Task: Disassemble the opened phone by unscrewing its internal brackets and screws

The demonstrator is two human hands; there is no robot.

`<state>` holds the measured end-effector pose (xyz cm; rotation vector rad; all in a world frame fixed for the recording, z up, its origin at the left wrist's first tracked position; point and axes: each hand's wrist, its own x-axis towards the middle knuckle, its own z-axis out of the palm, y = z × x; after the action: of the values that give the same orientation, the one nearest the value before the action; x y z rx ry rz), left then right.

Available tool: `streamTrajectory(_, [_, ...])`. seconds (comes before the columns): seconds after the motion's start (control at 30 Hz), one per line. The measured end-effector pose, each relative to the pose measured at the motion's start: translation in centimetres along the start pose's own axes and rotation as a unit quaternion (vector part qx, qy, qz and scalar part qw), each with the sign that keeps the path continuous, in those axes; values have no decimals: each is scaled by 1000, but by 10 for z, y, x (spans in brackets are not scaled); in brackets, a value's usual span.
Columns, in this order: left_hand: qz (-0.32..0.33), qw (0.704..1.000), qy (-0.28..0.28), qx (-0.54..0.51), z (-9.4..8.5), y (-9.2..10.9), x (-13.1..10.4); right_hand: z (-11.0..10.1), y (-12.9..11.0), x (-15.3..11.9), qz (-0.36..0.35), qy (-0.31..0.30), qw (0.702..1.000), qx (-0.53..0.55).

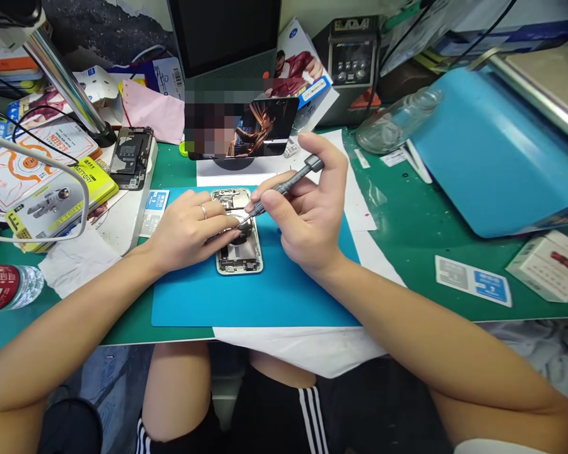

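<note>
Opened phone (239,253) is on the mat (194,299), mat's on the table (430,233). Propped phone (269,129) behind it, monitor (224,38) behind that. L side: battery box (59,205) w/ 2nd opened phone (130,157) behind & to its R, bottle (2,287) up front. R side: jar (397,120) toward the back, small box (549,268) nearer the front, flat card (473,279) just L of it.

"What's lying on the blue mat (265,306)?"

"An opened phone (240,252), pale-framed, lying flat, insides bare, with a dark round piece (242,237) near its middle, partly under my left hand (189,230)."

"And the screwdriver (291,183)?"

"Slim and grey; I hold it slanting in my right hand (315,217), its tip down near that dark piece."
</note>
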<state>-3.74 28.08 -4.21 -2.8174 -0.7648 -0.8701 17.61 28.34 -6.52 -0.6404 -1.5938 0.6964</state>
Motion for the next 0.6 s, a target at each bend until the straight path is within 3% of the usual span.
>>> streamTrajectory(0.6, [-20, 1000, -11, 2, -1, -1, 0, 4, -4, -2, -12, -2, 1000, -5])
